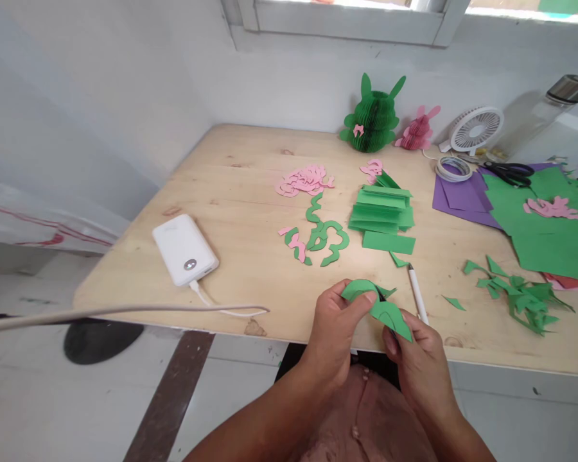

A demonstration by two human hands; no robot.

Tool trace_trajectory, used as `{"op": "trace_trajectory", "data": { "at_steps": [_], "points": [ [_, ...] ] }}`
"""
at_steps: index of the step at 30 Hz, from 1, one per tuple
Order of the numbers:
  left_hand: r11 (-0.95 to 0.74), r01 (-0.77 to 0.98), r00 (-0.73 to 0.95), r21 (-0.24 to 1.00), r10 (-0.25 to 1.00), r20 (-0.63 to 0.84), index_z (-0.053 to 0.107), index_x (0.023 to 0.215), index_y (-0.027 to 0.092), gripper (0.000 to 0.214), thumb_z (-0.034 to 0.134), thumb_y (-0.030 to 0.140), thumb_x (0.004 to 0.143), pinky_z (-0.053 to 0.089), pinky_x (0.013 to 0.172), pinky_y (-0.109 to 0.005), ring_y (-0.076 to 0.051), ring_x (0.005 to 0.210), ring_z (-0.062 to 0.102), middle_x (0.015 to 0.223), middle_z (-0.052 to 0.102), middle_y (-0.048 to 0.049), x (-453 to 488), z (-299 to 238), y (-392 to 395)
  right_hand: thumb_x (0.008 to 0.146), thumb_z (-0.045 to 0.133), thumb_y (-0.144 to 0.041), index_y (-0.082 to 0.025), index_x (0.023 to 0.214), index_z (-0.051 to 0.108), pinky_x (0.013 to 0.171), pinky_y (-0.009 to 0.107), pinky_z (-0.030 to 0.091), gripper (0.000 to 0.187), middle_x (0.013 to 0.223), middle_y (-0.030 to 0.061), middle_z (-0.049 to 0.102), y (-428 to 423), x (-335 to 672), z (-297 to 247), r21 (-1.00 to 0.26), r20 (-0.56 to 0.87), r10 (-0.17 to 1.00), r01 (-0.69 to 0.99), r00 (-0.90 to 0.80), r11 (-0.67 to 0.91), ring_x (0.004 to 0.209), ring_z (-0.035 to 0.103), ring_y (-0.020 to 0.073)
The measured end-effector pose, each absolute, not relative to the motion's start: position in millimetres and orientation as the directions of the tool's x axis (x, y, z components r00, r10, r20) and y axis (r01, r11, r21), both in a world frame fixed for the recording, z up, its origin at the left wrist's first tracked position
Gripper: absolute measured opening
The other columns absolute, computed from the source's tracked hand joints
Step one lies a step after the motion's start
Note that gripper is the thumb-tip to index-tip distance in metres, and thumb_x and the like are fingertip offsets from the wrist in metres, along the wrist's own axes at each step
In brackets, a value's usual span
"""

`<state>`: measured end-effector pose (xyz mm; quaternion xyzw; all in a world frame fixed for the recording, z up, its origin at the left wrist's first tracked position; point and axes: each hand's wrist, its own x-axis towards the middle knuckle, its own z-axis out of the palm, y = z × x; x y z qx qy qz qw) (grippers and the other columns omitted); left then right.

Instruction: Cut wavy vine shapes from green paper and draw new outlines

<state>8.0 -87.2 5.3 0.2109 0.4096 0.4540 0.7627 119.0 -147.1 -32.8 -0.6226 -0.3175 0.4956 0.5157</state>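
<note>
Near the table's front edge, my left hand (337, 321) pinches a curved piece of green paper (361, 290) between thumb and fingers. My right hand (421, 350) is closed at the paper's right end, around scissors mostly hidden by the paper and fingers. A dark blade (381, 295) of theirs shows at a cut in the paper. Pencil-like curved lines mark the green sheet. Just beyond my right hand lies a white pen (418, 294), with a small green scrap (399, 259) by its tip.
Green cut-outs (334, 240), pink cut-outs (308, 179) and green strips (383, 215) lie mid-table. Green scraps (525, 298) are at right, with black-handled scissors (510, 172) behind. Paper rabbits (376, 122) and a fan (476, 130) stand at back. A cabled power bank (185, 249) is left.
</note>
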Motion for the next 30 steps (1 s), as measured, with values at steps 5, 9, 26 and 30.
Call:
{"op": "trace_trajectory", "data": {
  "at_steps": [5, 9, 26, 30],
  "points": [
    [0.502, -0.506, 0.253, 0.702, 0.864, -0.436, 0.06, 0.073, 0.014, 0.014, 0.07, 0.023, 0.068, 0.042, 0.073, -0.028, -0.014, 0.07, 0.056, 0.072, 0.063, -0.002, 8.0, 7.0, -84.9, 0.087, 0.057, -0.042, -0.019, 0.055, 0.044, 0.046, 0.025, 0.02, 0.041, 0.05, -0.0055, 0.034, -147.2, 119.9, -34.1, -0.955, -0.296, 0.9, -0.1, 0.319, -0.278, 0.049, 0.027, 0.0092],
    [0.502, -0.5, 0.263, 0.706, 0.864, -0.428, 0.061, 0.072, 0.014, 0.012, 0.07, 0.021, 0.068, 0.043, 0.072, -0.027, -0.014, 0.068, 0.056, 0.072, 0.064, -0.0026, 6.4, 7.2, -82.7, 0.088, 0.055, -0.045, -0.019, 0.056, 0.042, 0.046, 0.024, 0.022, 0.044, 0.051, -0.0053, 0.034, -147.9, 119.6, -33.0, -0.958, -0.286, 0.907, -0.075, 0.308, -0.277, 0.049, 0.028, 0.0093],
    [0.494, -0.442, 0.283, 0.749, 0.869, -0.406, 0.06, 0.068, 0.015, 0.013, 0.07, 0.024, 0.067, 0.04, 0.07, -0.026, -0.013, 0.067, 0.052, 0.068, 0.06, -0.0009, 3.7, 7.5, -78.4, 0.085, 0.057, -0.049, -0.019, 0.057, 0.047, 0.043, 0.022, 0.025, 0.042, 0.051, -0.0049, 0.035, -144.0, 117.6, -29.0, -0.95, -0.312, 0.891, -0.124, 0.329, -0.287, 0.048, 0.027, 0.0095],
    [0.495, -0.401, 0.27, 0.771, 0.868, -0.417, 0.058, 0.064, 0.016, 0.015, 0.07, 0.024, 0.065, 0.039, 0.067, -0.025, -0.012, 0.064, 0.049, 0.064, 0.058, 0.0005, 4.2, 7.7, -77.1, 0.083, 0.06, -0.05, -0.019, 0.06, 0.052, 0.043, 0.021, 0.025, 0.04, 0.052, -0.0049, 0.036, -143.9, 117.3, -29.6, -0.943, -0.328, 0.882, -0.166, 0.337, -0.287, 0.049, 0.027, 0.0096]
  ]
}}
